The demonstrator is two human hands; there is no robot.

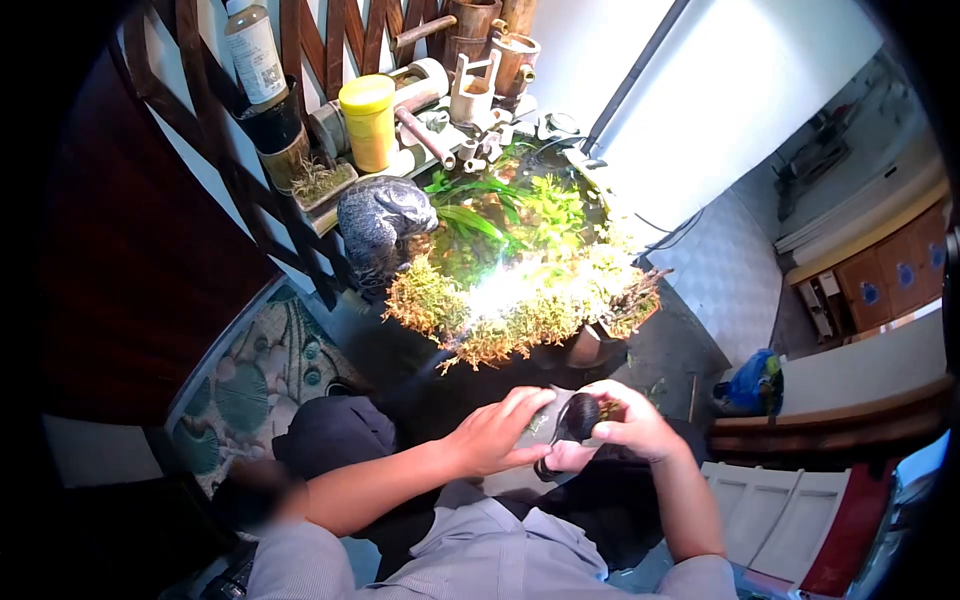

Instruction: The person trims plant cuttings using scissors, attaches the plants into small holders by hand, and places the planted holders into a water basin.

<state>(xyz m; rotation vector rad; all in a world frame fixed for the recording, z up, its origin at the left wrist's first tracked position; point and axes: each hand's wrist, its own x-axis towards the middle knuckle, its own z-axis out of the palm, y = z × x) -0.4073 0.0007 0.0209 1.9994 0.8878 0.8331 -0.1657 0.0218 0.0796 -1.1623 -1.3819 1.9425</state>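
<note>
Near the lower middle, my left hand [498,434] is wrapped round the side of a small grey translucent container [545,418], with bits of green in it. My right hand [636,424] is closed at the container's right side, its fingers by a round black part [579,416]. Whether the black part is joined to the container I cannot tell. Just beyond my hands lies a brightly lit water garden with green plants [555,210] and a mossy front edge [425,295].
A grey stone animal figure [375,225] sits left of the plants. Behind it stand a yellow tub [369,125], a labelled bottle [256,55] and bamboo pieces [473,95]. A blue bag [750,383] is at the right.
</note>
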